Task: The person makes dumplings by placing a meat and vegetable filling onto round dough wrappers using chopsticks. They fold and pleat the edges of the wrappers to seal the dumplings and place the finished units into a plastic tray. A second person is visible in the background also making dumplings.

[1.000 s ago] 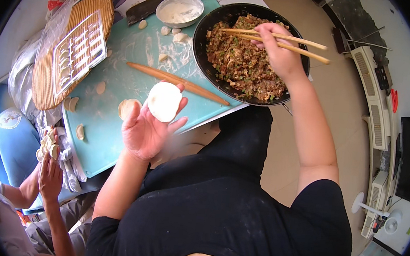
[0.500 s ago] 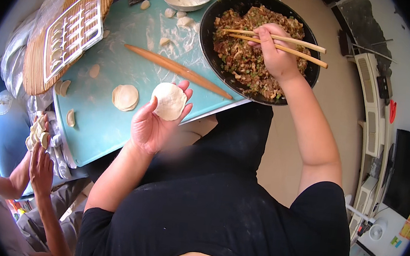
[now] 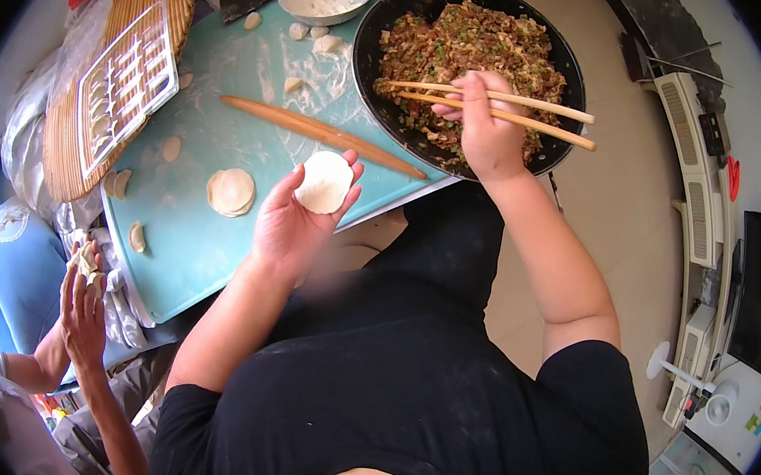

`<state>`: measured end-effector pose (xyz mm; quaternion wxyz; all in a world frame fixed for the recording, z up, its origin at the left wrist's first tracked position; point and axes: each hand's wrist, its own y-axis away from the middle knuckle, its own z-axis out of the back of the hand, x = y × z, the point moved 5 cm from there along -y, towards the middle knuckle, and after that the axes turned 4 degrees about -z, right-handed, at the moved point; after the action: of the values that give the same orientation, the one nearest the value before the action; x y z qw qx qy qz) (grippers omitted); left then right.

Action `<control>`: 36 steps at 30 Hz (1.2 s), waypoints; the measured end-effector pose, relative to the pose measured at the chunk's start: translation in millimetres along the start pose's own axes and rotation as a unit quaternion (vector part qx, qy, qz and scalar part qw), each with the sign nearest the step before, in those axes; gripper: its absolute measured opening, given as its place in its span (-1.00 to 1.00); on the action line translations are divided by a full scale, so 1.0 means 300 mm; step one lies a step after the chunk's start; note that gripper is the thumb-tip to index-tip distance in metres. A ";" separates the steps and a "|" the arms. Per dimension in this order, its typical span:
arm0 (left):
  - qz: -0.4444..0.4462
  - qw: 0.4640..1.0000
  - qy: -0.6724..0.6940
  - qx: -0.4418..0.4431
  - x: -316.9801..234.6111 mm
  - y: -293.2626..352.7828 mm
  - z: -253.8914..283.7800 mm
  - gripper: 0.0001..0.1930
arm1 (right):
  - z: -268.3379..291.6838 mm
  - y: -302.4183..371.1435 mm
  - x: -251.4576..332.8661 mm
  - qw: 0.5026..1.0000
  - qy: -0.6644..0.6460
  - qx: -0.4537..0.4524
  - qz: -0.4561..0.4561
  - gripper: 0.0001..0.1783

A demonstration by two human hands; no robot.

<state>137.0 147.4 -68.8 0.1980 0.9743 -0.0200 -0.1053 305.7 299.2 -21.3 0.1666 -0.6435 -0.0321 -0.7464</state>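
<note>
Pale wooden chopsticks and rolling pin look smooth; the wrapper is soft matt dough. The teal mat is smooth plastic (flour-dusted), the black pan matt.

Teal mat w/ rolling pin, dough rounds, black bowl

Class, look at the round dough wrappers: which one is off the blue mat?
The dough wrapper resting in the left hand. The other flat wrappers lie on the blue mat, stacked left of that hand.
</note>
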 end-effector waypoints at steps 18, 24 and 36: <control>-0.061 0.991 -0.112 0.029 0.080 -0.191 -0.255 -0.55 | 0.180 0.170 -0.005 0.868 -0.418 -0.128 -0.237 -0.68; -0.087 0.991 -0.098 0.017 0.102 -0.189 -0.240 -0.62 | 0.076 0.298 0.138 0.971 -0.207 -0.123 -0.012 -0.66; -0.058 0.992 -0.113 0.026 0.057 -0.158 -0.180 -0.66 | 0.135 0.306 0.317 0.990 -0.030 0.041 0.130 -0.84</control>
<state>165.0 210.1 -42.1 0.1625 0.9605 0.0112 -0.2255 359.8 203.6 62.5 0.2878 -0.6570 0.0159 -0.6966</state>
